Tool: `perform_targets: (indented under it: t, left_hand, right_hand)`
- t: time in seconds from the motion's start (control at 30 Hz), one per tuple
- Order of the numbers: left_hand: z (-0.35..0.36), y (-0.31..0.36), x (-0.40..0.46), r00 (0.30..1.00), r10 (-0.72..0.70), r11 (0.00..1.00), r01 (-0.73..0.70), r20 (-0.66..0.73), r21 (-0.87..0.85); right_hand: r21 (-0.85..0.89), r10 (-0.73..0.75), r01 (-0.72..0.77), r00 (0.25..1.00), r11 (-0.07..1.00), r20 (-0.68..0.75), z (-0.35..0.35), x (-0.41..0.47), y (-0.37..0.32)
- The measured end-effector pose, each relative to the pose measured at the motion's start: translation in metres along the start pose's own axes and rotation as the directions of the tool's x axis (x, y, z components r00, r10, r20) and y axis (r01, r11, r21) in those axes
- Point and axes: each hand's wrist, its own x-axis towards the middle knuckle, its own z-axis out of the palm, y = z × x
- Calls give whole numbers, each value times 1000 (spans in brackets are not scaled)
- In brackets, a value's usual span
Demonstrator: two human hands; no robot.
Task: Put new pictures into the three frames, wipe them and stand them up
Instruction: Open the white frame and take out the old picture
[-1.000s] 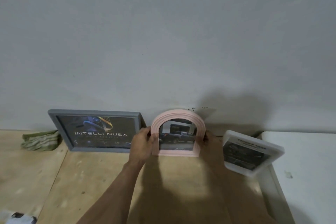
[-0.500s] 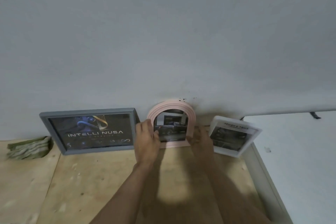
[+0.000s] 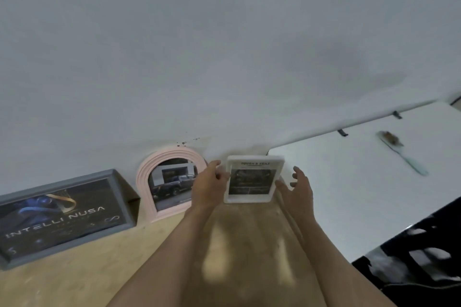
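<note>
White frame [image 3: 253,179] is the one in play: small, upright, portrait-shaped, standing at the back of the wooden table [image 3: 74,281] against the wall [image 3: 224,57], rightmost of the three. Left hand [image 3: 208,185] is at its left edge, fingertips touching the rim, thumb side up near the top corner; whether it truly pinches the edge I cannot tell. Right hand [image 3: 298,188] sits just beside the right edge, fingers spread and loose, thumb close to the lower corner, holding nothing.

Risk now, as I judge it: that frame looks light and narrow at the base, so a nudge from either hand on letting go could tip it forward onto the wood or slide its foot out from the wall. It also stands right by the gap next to the white table [image 3: 349,182], so a sideways knock could drop it off the edge. The left forearm lies close to the pink frame [image 3: 147,182], and a careless pull back could clip that one.

Looks-wise: thick white border, rounded corners, a dark picture inside with a line of black text across the top. Pink frame is arched, showing a dark truck. Grey frame [image 3: 119,187] is wide, lettered poster inside. All three are upright in a row.
</note>
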Motion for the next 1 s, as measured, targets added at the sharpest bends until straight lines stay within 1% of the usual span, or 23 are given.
perform_targets:
  t: [0.07, 0.13, 0.23, 0.33, 0.43, 0.47, 0.53, 0.6, 0.63, 0.67, 0.7, 0.73, 0.8, 0.83, 0.87, 0.93, 0.97, 1.0]
  left_hand:
    - [8, 3, 11, 997, -41, 999, 42, 58, -13]
    - [14, 6, 18, 989, -85, 993, 94, 119, -75]
    - [20, 7, 27, 978, -112, 978, 139, 176, -153]
    - [21, 5, 28, 983, -120, 971, 145, 140, -188]
    - [16, -5, 20, 977, -135, 932, 182, 165, -314]
    - [14, -9, 15, 973, -144, 920, 198, 178, -338]
    - [5, -13, 3, 965, -162, 891, 233, 205, -390]
    - [-10, -17, -16, 956, -208, 821, 286, 208, -494]
    - [-17, -18, -25, 945, -247, 754, 327, 215, -570]
    - [-26, -21, -35, 930, -283, 660, 368, 236, -656]
    - [-37, -26, -50, 915, -306, 584, 399, 263, -707]
    - [-48, -35, -66, 901, -318, 533, 426, 294, -731]
    - [-66, -57, -97, 879, -359, 547, 471, 314, -692]
    - [-77, -73, -116, 865, -397, 556, 492, 306, -670]
    - [-85, -85, -131, 852, -430, 546, 508, 297, -666]
    - [-114, -123, -169, 834, -467, 509, 524, 292, -683]
    - [-121, -140, -179, 830, -471, 511, 533, 299, -674]
    - [-132, -158, -193, 825, -474, 516, 543, 307, -663]
  right_hand:
    - [47, 36, -39, 998, 998, 54, 1, 15, 7]
    - [103, 43, -55, 993, 993, 112, 4, 28, 14]
    - [136, -21, -3, 984, 991, 175, 11, 40, 22]
    - [168, -47, 23, 989, 985, 140, 14, 39, 25]
    - [149, -92, 75, 989, 986, 113, 10, 24, 26]
    - [145, -126, 110, 986, 983, 108, 9, 14, 27]
    - [101, -232, 226, 971, 969, 54, 8, -9, 24]
    - [4, -394, 394, 919, 919, -22, 12, -41, 19]
    - [-68, -479, 476, 877, 877, -39, 16, -57, 18]
    - [-156, -555, 544, 831, 825, -39, 21, -74, 15]
    - [-244, -618, 595, 786, 765, -21, 27, -96, 11]
    - [-314, -675, 639, 738, 702, -6, 34, -119, 6]
    - [-375, -761, 714, 648, 592, 32, 49, -164, -1]
    - [-363, -790, 752, 609, 550, 66, 58, -189, -5]
    - [-336, -809, 789, 576, 514, 116, 65, -208, -7]
    - [-252, -815, 843, 529, 474, 235, 85, -255, -12]
    - [-216, -790, 838, 545, 501, 281, 89, -266, -9]
    - [-186, -738, 793, 608, 580, 292, 93, -280, -8]
